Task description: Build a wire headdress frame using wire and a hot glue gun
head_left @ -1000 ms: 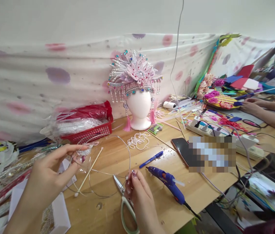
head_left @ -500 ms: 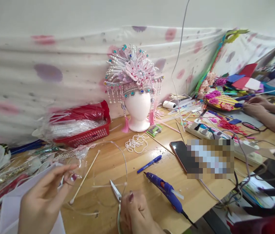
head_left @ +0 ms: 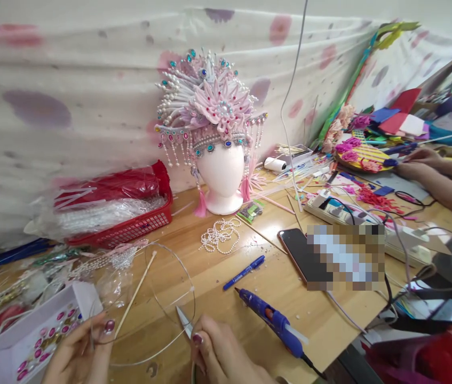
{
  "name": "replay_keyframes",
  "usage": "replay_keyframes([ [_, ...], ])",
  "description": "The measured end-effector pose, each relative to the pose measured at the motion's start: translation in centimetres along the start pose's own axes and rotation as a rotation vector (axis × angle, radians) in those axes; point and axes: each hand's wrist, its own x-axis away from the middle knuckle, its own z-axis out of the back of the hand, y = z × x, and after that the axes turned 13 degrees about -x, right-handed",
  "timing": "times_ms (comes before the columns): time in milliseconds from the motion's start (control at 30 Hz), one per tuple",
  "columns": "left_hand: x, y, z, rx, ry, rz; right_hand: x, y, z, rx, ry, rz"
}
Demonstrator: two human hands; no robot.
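We pinch a thin wire hoop (head_left: 177, 277) between left hand (head_left: 77, 357) and right hand (head_left: 221, 354), apparently steadying it beside scissors (head_left: 184, 322).

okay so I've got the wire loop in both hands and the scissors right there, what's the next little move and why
Probably steady the wire loop with the left hand and bring the scissors under the right hand to the wire. Both hands pinch the loop near its ends, and the scissor tips already point at it, so little repositioning seems needed.
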Motion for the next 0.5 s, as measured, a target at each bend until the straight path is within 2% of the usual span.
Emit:
replay_keyframes([
  [67,1.8,1.8,-0.8,0.003,-0.001,0.059,-0.2,-0.2,0.4,0.033,-0.046,0.019],
  [133,2.6,2.5,-1.1,-0.014,-0.013,0.085,-0.8,-0.3,0.9,0.063,-0.113,0.096],
  [233,2.3,1.9,-1.0,-0.051,-0.031,0.092,-1.8,-0.2,1.2,-0.017,-0.207,0.242],
  [333,1.3,0.5,-0.2,-0.049,-0.073,0.091,-2.5,-0.3,1.2,-0.153,-0.339,0.301],
  [400,0.6,-0.3,0.5,-0.038,-0.153,0.084,-2.4,-0.6,1.5,-0.139,-0.394,0.302],
  [500,0.0,-0.9,1.8,-0.079,-0.347,0.088,-1.7,-1.3,2.0,-0.013,-0.342,0.264],
])
